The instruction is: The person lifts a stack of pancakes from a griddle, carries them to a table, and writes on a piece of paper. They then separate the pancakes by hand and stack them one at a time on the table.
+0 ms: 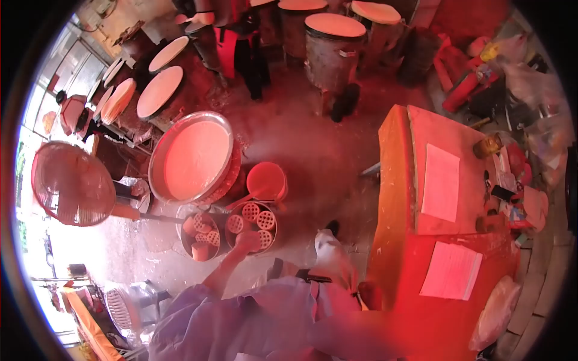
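Observation:
My left hand [247, 242] reaches down over a round metal tub [275, 231] standing on the floor, its fingers curled and what they hold, if anything, hidden. Several short cylinders with round holes in their ends sit in this tub, among them a perforated cylinder [265, 220] next to my fingers. Just left stands a second round tub [184, 245] with more such pieces, including a perforated cylinder [200, 250] lying tilted. Behind them is a red bucket [280, 191] with a long handle leaning from it. My right hand does not show.
A wide metal basin [226, 133] of pale liquid stands beyond the tubs. To the right, a cloth-draped table [394, 174] carries sheets of paper [441, 183]. A pedestal fan [73, 183] stands left. Covered drums [330, 57] line the back, near other people.

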`<action>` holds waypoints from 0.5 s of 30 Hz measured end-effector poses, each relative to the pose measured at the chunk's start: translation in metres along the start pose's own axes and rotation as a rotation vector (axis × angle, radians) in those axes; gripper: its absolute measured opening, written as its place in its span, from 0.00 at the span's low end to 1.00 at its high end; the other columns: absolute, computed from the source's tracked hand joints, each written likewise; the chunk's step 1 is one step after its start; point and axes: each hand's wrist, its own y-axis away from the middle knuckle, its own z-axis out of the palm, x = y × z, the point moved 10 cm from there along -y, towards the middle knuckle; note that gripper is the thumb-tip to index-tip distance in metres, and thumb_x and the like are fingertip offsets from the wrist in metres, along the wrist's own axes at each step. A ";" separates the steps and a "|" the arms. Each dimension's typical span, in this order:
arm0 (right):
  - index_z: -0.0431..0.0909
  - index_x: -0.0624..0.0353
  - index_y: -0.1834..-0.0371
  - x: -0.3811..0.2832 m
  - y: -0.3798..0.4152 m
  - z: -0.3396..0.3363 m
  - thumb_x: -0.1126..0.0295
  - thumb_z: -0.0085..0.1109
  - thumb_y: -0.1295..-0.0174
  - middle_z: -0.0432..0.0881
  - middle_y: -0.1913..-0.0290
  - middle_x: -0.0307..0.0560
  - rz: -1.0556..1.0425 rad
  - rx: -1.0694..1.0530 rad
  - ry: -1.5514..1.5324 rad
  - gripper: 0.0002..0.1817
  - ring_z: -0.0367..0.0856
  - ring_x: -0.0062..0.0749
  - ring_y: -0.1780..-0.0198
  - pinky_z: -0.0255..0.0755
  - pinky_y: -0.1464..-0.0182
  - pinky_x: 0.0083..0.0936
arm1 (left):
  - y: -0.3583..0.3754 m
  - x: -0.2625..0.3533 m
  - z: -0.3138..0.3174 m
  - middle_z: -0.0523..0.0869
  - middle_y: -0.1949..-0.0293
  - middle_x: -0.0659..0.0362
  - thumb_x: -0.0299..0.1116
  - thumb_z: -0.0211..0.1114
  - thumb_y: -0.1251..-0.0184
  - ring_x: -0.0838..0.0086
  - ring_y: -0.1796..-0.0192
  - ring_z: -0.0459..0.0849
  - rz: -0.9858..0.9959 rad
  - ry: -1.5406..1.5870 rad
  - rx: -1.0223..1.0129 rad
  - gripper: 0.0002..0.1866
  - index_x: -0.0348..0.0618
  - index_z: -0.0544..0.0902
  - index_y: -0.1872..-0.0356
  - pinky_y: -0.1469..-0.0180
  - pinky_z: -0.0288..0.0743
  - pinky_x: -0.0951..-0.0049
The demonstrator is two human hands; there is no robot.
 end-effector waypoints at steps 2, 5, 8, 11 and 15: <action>0.80 0.60 0.69 -0.019 -0.073 -0.019 0.66 0.58 0.41 0.80 0.72 0.55 0.083 -0.093 -0.064 0.08 0.81 0.37 0.70 0.74 0.66 0.34 | -0.009 -0.010 0.005 0.84 0.71 0.59 0.35 0.66 0.38 0.73 0.71 0.86 -0.085 0.037 0.110 0.10 0.43 0.80 0.59 0.68 0.82 0.74; 0.80 0.59 0.62 -0.044 -0.186 -0.048 0.65 0.59 0.40 0.81 0.70 0.55 -0.003 -0.064 -0.071 0.09 0.82 0.42 0.70 0.74 0.66 0.35 | -0.023 0.005 0.050 0.76 0.79 0.61 0.32 0.60 0.39 0.76 0.77 0.79 -0.118 -0.113 0.069 0.04 0.46 0.77 0.70 0.76 0.71 0.72; 0.79 0.57 0.60 -0.055 -0.274 -0.056 0.65 0.60 0.42 0.82 0.67 0.56 0.065 -0.172 -0.111 0.11 0.83 0.52 0.63 0.76 0.63 0.37 | -0.037 0.021 0.070 0.76 0.80 0.59 0.32 0.56 0.38 0.77 0.77 0.77 -0.290 -0.248 0.253 0.06 0.44 0.78 0.71 0.78 0.68 0.72; 0.78 0.58 0.59 -0.114 -0.356 -0.090 0.65 0.61 0.43 0.82 0.65 0.55 0.044 -0.174 -0.036 0.12 0.83 0.51 0.62 0.76 0.62 0.37 | -0.077 0.102 0.132 0.81 0.73 0.57 0.36 0.56 0.35 0.74 0.72 0.82 0.189 -1.078 0.013 0.10 0.42 0.80 0.62 0.72 0.74 0.72; 0.78 0.58 0.59 -0.117 -0.442 -0.073 0.67 0.61 0.44 0.82 0.65 0.54 0.041 -0.141 -0.169 0.11 0.83 0.51 0.61 0.76 0.61 0.38 | -0.164 0.130 0.127 0.82 0.71 0.57 0.36 0.57 0.35 0.74 0.70 0.83 -0.063 -0.834 0.028 0.10 0.42 0.80 0.59 0.69 0.75 0.72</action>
